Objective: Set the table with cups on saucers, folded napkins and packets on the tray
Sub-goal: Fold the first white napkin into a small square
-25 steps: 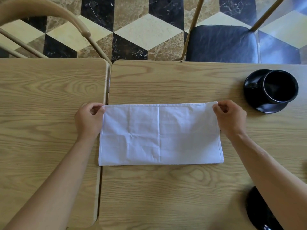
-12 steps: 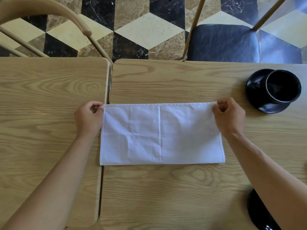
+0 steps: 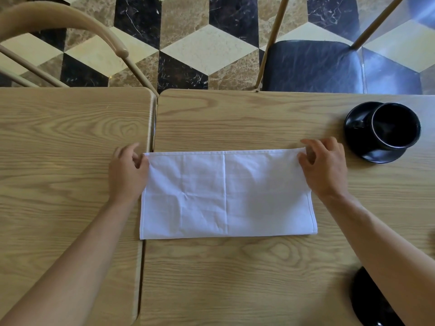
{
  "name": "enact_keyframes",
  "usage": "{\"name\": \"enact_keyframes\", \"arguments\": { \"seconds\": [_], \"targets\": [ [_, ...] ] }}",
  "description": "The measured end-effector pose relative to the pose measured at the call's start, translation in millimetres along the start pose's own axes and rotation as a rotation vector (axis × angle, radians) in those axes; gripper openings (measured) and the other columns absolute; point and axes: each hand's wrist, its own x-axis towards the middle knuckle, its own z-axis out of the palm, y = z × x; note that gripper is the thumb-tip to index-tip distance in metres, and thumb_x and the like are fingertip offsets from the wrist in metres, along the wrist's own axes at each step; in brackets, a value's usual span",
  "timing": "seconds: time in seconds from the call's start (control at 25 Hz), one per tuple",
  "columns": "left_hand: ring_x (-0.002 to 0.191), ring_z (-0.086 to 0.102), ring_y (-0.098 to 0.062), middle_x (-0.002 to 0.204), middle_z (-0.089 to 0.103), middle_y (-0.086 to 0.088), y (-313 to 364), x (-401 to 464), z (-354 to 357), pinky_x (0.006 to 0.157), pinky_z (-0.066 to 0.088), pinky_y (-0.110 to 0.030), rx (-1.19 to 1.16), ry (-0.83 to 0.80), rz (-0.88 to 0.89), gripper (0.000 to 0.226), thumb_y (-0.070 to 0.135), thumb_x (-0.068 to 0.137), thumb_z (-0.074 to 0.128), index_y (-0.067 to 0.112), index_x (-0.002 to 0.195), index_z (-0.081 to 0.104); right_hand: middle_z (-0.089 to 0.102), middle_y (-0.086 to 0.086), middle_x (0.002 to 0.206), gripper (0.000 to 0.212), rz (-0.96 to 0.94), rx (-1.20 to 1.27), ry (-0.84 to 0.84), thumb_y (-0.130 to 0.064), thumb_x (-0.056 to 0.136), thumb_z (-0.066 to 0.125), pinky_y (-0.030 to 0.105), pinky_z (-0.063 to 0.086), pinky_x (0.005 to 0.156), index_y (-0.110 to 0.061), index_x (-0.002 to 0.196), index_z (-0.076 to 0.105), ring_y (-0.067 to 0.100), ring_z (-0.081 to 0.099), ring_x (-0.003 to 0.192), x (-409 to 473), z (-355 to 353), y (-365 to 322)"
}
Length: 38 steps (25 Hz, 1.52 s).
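A white napkin (image 3: 226,194), folded into a long rectangle, lies flat across the seam between two wooden tables. My left hand (image 3: 128,171) rests at its far left corner with the fingers loosened and apart. My right hand (image 3: 326,167) lies over the far right corner, fingers spread, pinching nothing. A black cup (image 3: 395,124) stands on a black saucer (image 3: 379,155) just right of my right hand. Another black round dish (image 3: 367,304) shows at the near right, partly hidden by my right forearm.
The two tables (image 3: 235,118) meet at a narrow gap (image 3: 150,128). Beyond the far edge stand a curved wooden chair (image 3: 61,17) on the left and a black-cushioned chair (image 3: 313,67) on the right, over a patterned marble floor.
Both hands pinched the napkin's far corners before; now the fingers have opened and let the corners lie flat. The napkin has not shifted.
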Motion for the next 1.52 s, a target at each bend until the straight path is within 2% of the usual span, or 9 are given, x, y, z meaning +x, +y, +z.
{"name": "enact_keyframes", "arguments": {
  "seconds": [0.16, 0.32, 0.56, 0.76, 0.92, 1.12, 1.24, 1.4, 1.52],
  "targets": [
    [0.141, 0.037, -0.044, 0.152, 0.041, -0.026, 24, -41, 20, 0.116, 0.028, -0.055, 0.293, 0.057, 0.265, 0.054, 0.023, 0.099, 0.051, -0.002, 0.146, 0.044, 0.051, 0.023, 0.147, 0.042, -0.255, -0.109, 0.042, -0.012, 0.096, 0.062, 0.057, 0.031, 0.117, -0.001, 0.136, 0.059, 0.046, 0.042, 0.139, -29, 20, -42],
    [0.154, 0.015, -0.04, 0.165, 0.022, -0.022, 71, -99, 65, 0.122, 0.014, -0.061, 0.379, -0.149, 0.522, 0.058, 0.031, 0.102, 0.041, 0.005, 0.154, 0.036, 0.032, 0.017, 0.164, 0.052, -0.469, -0.074, -0.176, -0.026, 0.103, 0.045, 0.059, 0.015, 0.124, -0.007, 0.152, 0.046, 0.042, 0.022, 0.154, -84, 67, -109],
    [0.157, 0.004, -0.034, 0.169, 0.006, -0.016, 19, -117, 72, 0.124, 0.006, -0.058, 0.485, -0.178, 0.342, 0.068, 0.053, 0.103, 0.031, 0.023, 0.162, 0.017, 0.014, 0.009, 0.171, 0.062, -0.402, -0.249, -0.226, -0.048, 0.105, 0.037, 0.055, 0.01, 0.126, -0.026, 0.162, 0.027, 0.032, 0.008, 0.158, -97, 72, -54],
    [0.157, 0.005, -0.033, 0.17, 0.005, -0.014, -32, -99, 38, 0.122, 0.01, -0.061, 0.507, -0.189, 0.238, 0.073, 0.058, 0.102, 0.021, 0.019, 0.163, 0.011, -0.006, 0.0, 0.173, 0.078, -0.197, -0.37, -0.296, -0.061, 0.102, 0.02, 0.05, 0.004, 0.128, -0.018, 0.164, 0.001, 0.02, -0.011, 0.158, -73, 25, 33],
    [0.156, 0.002, -0.036, 0.168, 0.006, -0.022, 5, -103, 45, 0.123, 0.006, -0.062, 0.461, -0.116, 0.298, 0.074, 0.054, 0.104, 0.021, 0.008, 0.161, 0.013, 0.002, 0.01, 0.172, 0.079, -0.23, -0.355, -0.202, -0.056, 0.103, 0.022, 0.051, -0.003, 0.127, -0.006, 0.163, 0.01, 0.032, -0.006, 0.158, -70, 27, -3],
    [0.157, 0.004, -0.035, 0.169, 0.008, -0.017, 86, -102, 94, 0.123, 0.009, -0.061, 0.426, -0.21, 0.492, 0.065, 0.05, 0.105, 0.026, 0.02, 0.162, 0.019, 0.01, 0.01, 0.171, 0.065, -0.441, -0.211, -0.219, -0.047, 0.106, 0.031, 0.053, 0.006, 0.127, -0.015, 0.163, 0.022, 0.034, 0.003, 0.158, -64, 72, -80],
    [0.157, 0.005, -0.033, 0.17, 0.007, -0.012, 63, -91, 89, 0.123, 0.006, -0.061, 0.488, -0.231, 0.416, 0.066, 0.054, 0.103, 0.025, 0.025, 0.162, 0.016, 0.006, 0.009, 0.172, 0.07, -0.341, -0.287, -0.24, -0.053, 0.104, 0.024, 0.05, 0.003, 0.127, -0.016, 0.164, 0.017, 0.029, 0.001, 0.159, -50, 62, -45],
    [0.156, 0.008, -0.034, 0.169, 0.011, -0.015, 3, -73, 56, 0.122, 0.007, -0.063, 0.463, -0.112, 0.214, 0.067, 0.054, 0.104, 0.018, 0.02, 0.162, 0.018, -0.001, 0.011, 0.172, 0.082, -0.001, -0.274, -0.206, -0.059, 0.101, 0.015, 0.049, 0.002, 0.127, -0.005, 0.163, 0.004, 0.029, -0.005, 0.158, -50, 32, 10],
    [0.156, 0.007, -0.036, 0.168, 0.009, -0.022, 1, -87, 53, 0.122, 0.006, -0.062, 0.432, -0.074, 0.222, 0.071, 0.054, 0.105, 0.016, 0.011, 0.161, 0.016, 0.006, 0.017, 0.171, 0.08, -0.155, -0.255, -0.161, -0.053, 0.103, 0.027, 0.054, 0.004, 0.127, 0.0, 0.161, 0.012, 0.037, 0.0, 0.158, -80, 42, -27]
  ]
}}
